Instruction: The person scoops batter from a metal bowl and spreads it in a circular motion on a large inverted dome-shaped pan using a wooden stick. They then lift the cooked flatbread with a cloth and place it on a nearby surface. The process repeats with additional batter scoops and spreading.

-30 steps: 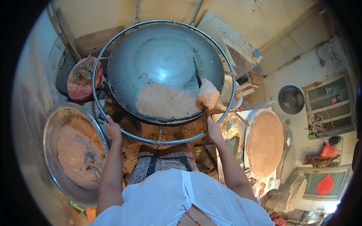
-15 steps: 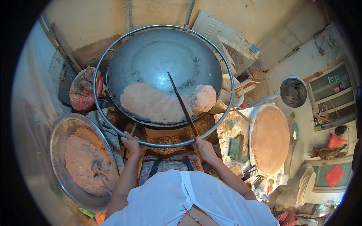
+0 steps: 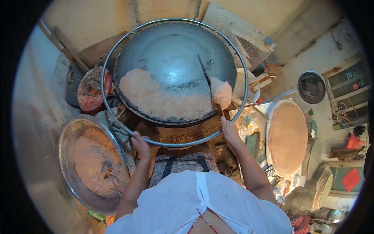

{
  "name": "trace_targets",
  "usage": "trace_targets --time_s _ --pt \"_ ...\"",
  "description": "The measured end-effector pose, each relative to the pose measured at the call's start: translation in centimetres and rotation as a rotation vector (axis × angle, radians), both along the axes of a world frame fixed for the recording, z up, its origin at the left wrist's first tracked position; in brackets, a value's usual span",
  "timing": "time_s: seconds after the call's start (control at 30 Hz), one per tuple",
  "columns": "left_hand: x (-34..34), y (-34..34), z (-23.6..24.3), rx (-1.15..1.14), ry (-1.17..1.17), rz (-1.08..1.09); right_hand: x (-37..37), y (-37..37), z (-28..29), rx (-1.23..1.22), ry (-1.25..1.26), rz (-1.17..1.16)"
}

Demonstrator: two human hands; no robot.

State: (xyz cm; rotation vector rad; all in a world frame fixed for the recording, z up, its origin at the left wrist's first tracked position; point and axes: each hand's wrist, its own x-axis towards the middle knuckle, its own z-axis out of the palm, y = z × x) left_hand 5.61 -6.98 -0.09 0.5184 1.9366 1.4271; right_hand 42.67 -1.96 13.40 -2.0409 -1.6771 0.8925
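A broad round dark griddle [image 3: 171,45] lies in front of me, with a pale pinkish layer of batter [image 3: 167,99] over its near and left parts. Around it runs a metal ring [image 3: 183,145]; my left hand [image 3: 141,146] is closed on its near left side. My right hand [image 3: 231,132] grips the end of a long, thin dark scraper [image 3: 205,72], at the near right rim. The scraper reaches forward over the griddle, its edge along the left side of a thick lump of batter [image 3: 221,93]. Part of its handle is hidden by my fingers.
A wide metal basin [image 3: 66,171] of pinkish batter stands at left, beside a red-rimmed round container [image 3: 87,102]. To the right, a large round flat stack [image 3: 287,136] rests on a cluttered table. Behind it is a fan [image 3: 311,86]. Boards [image 3: 222,19] lean at the back.
My right hand has swung the scraper rightward, from across the batter layer to against the lump. The lump looks narrower. My left hand stays on the ring; the whole view has shifted slightly.
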Motion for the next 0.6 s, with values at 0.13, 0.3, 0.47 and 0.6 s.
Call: trace_targets --time_s 0.13,0.3,0.47,0.6 --pt "2.1 2.1 3.4 0.034 -0.148 0.074 -2.0 -5.8 -2.2 0.159 0.031 0.438" --pt "-2.0 4.3 5.4 -0.038 -0.007 0.004 3.1 0.3 -1.1 -0.117 -0.115 0.100" --pt "-5.9 1.8 1.5 0.089 0.546 0.177 -2.8 -3.1 0.0 -0.123 0.019 0.199" --pt "-1.3 -0.3 4.8 -0.096 0.190 0.135 3.2 -0.9 -3.2 -0.149 0.037 0.010"
